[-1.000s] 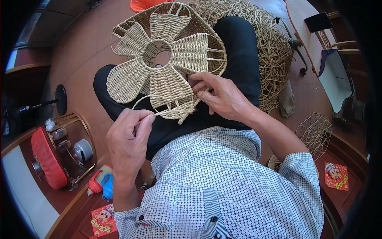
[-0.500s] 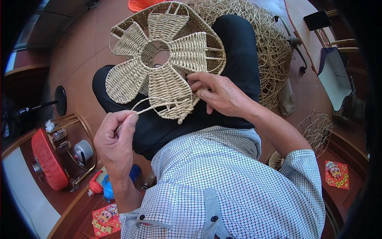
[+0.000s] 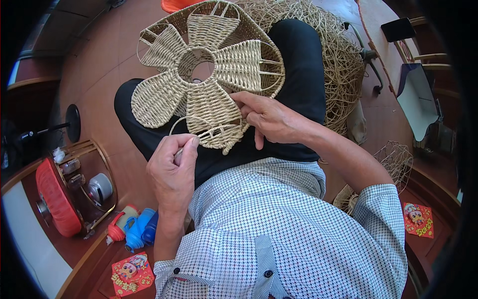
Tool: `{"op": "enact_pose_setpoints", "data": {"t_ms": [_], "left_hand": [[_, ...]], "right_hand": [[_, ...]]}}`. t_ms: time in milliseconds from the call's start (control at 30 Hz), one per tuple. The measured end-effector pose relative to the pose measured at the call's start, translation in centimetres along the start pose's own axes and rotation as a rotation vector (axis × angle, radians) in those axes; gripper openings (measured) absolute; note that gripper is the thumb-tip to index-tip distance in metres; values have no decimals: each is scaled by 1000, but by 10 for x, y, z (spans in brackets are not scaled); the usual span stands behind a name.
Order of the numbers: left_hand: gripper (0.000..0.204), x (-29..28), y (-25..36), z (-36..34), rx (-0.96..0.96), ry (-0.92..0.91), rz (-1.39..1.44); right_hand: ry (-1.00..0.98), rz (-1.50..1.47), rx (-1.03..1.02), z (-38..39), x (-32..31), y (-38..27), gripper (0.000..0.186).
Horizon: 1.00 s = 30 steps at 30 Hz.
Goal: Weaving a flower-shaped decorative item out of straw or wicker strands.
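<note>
A flower-shaped piece of woven cord (image 3: pixel 226 62), with broad petals round an open centre, rests on my dark-trousered lap (image 3: pixel 296 65). My left hand (image 3: pixel 175 164) is closed in a pinch on a pale cord (image 3: pixel 203 135) at the bottom of the lower petal, where loose loops and bare spokes show. My right hand (image 3: pixel 261 119) grips the right edge of that petal, index finger reaching behind it and one lower finger hanging down; some fingertips are hidden.
A tangled heap of cord (image 3: pixel 331 65) lies behind my right knee, a smaller coil (image 3: pixel 393 162) at lower right. A tray stand (image 3: pixel 107 164) with a red cushion-like object (image 3: pixel 57 197) and bottles (image 3: pixel 139 226) stands at left. A chair (image 3: pixel 416 99) is at right; orange plastic (image 3: pixel 174 5) at top.
My left hand first pulled the cord down and leftward, then moved back up and right, close to the petal's lower edge. My right hand stays at the petal, a lower finger now stretched downward.
</note>
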<state>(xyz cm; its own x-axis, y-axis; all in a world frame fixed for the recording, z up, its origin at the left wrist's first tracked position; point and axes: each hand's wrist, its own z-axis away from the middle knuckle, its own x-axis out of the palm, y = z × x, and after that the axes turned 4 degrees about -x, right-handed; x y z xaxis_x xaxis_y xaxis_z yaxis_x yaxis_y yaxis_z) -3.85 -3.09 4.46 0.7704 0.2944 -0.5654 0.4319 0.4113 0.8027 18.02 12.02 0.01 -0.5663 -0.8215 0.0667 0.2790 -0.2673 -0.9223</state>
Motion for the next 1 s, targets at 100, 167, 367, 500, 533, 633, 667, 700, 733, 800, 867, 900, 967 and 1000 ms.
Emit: {"op": "enact_pose_setpoints", "data": {"t_ms": [100, 167, 367, 500, 533, 633, 667, 700, 733, 800, 867, 900, 967, 1000], "left_hand": [[7, 4, -2, 1, -46, -2, 14], [8, 4, -2, 1, -74, -2, 28], [9, 4, 0, 0, -94, -24, 10], [8, 7, 4, -2, -25, -48, -56], [8, 7, 6, -3, 6, -50, -78], [10, 10, 12, -7, 52, -81, -101], [10, 12, 13, -9, 51, -79, -94], [10, 16, 14, -12, 112, -87, -116], [10, 19, 15, -15, 172, -94, -139], [10, 27, 10, -20, 245, -98, -182], [15, 35, 12, -26, 480, -63, -372], [15, 41, 16, -29, 478, -58, -363], [20, 56, 26, -29, 713, 19, -356], [20, 63, 25, -28, 705, 29, -361]], "right_hand": [[-50, 55, 30, -1, -1, -6, 62], [-54, 119, 12, -2, -1, -3, 66], [-65, 153, 21, -7, -3, 3, 69], [18, 190, -16, -6, 3, 1, 69], [58, 184, 10, -4, 4, -4, 68], [200, 348, -115, 2, 14, 2, 66], [300, 511, -270, 5, 18, 7, 65], [293, 519, -271, 8, 21, 8, 65], [373, 548, -351, 10, 24, 9, 64], [443, 586, -434, 14, 22, 7, 64], [490, 649, -533, 25, 10, 0, 53], [485, 658, -531, 34, 4, -6, 53], [349, 487, -500, 54, -7, -24, 50], [361, 285, -491, 65, -12, -37, 49]]}}
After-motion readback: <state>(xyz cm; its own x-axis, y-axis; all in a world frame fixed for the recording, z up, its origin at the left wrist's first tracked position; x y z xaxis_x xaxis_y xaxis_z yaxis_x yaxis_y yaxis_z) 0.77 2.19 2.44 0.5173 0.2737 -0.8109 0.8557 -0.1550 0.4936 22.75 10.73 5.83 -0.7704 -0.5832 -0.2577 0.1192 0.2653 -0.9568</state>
